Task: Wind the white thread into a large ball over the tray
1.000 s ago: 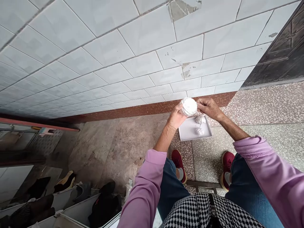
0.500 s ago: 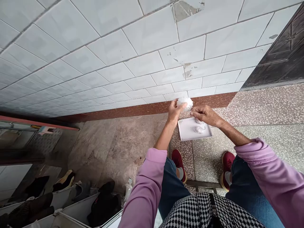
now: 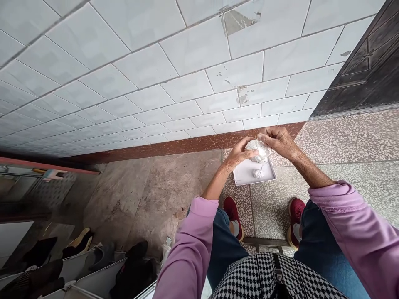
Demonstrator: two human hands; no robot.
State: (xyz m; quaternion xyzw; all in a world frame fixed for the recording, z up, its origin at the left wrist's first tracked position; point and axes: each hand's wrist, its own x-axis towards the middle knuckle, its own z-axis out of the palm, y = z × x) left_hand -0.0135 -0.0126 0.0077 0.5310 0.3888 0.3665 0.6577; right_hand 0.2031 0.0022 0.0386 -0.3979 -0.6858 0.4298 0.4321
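Observation:
A fluffy white pompom [image 3: 257, 148] of thread sits in my left hand [image 3: 238, 155], with the fingers behind it and the thumb across its front. My right hand [image 3: 279, 141] is at the pompom's upper right edge, thumb and forefinger pinched together. Whatever lies in that pinch is too small to make out. Below the hands a shallow white tray [image 3: 243, 176] rests on the floor. In it lies a small ball of white thread [image 3: 258, 172], partly hidden by the pompom above.
A white tiled wall [image 3: 187, 95] with a brown base strip rises in front. A dark door [image 3: 368, 62] stands at the right. Shoes [image 3: 77, 243] fill a rack at the lower left. My feet in red shoes [image 3: 232, 211] stand on the speckled floor.
My left hand has shifted right and slightly down with the pompom, turning it. My right hand has gone up from the pompom's lower right side to its upper right edge.

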